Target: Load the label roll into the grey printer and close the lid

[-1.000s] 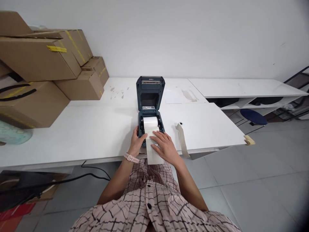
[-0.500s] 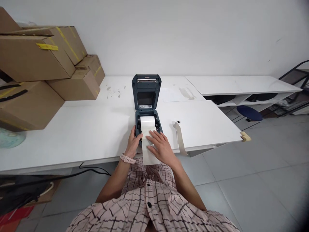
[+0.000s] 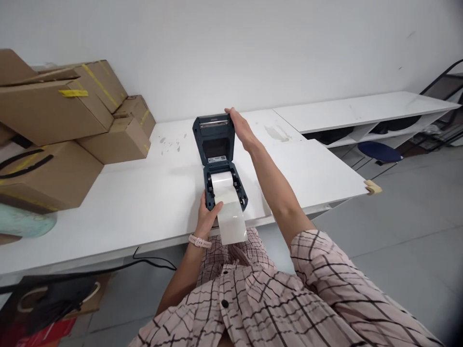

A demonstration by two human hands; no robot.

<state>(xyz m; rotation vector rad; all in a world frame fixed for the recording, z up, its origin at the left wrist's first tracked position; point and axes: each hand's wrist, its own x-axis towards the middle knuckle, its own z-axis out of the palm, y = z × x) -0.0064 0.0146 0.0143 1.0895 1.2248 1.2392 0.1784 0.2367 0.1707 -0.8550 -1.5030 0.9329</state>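
A dark blue-grey label printer (image 3: pixel 241 195) stands at the front edge of the white table, its lid (image 3: pixel 216 147) raised. A white label roll (image 3: pixel 222 180) sits inside, and its strip (image 3: pixel 232 222) runs out over the front, hanging past the table edge. My left hand (image 3: pixel 207 217) grips the printer's front left side, thumb resting at the edge of the strip. Up at the top right corner of the lid, my right hand (image 3: pixel 241 127) has its fingers hooked over the edge; part of its grip is hidden behind the lid.
Cardboard boxes (image 3: pixel 54 113) are piled on the left of the table (image 3: pixel 152 202). A greenish roll-shaped thing (image 3: pixel 29 220) lies in front of them. To the right are a lower shelf unit (image 3: pixel 361 112) and a blue stool (image 3: pixel 379 151). Black cables hang below the table.
My right hand has left the label strip and moved up to the lid's top right corner. The left hand stays on the printer. My right arm now covers the loose paper roll on the table.
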